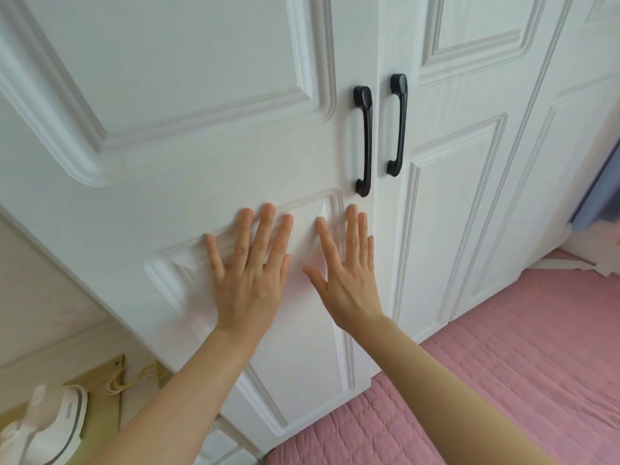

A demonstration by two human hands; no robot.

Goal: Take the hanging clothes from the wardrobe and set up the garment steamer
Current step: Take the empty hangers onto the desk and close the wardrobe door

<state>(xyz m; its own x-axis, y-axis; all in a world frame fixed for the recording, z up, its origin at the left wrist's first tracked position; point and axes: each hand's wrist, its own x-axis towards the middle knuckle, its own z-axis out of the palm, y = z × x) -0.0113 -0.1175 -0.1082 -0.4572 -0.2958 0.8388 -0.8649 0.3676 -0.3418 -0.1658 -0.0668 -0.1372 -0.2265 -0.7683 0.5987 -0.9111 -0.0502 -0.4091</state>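
Note:
A white panelled wardrobe (pixel 208 146) fills the view with its doors closed. Two black bar handles sit side by side at the door seam, the left handle (pixel 364 140) and the right handle (pixel 397 124). My left hand (pixel 250 273) is spread in front of the left door's lower panel, fingers apart. My right hand (pixel 347 273) is held flat beside it, just below the left handle. Neither hand holds anything. A white garment steamer (pixel 47 427) lies at the bottom left. No clothes are visible.
A bed with a pink quilted cover (pixel 486 380) lies against the wardrobe at the lower right. A beige bag with cord handles (pixel 110 387) is behind the steamer by the left wall. A blue-purple cloth (pixel 600 193) hangs at the right edge.

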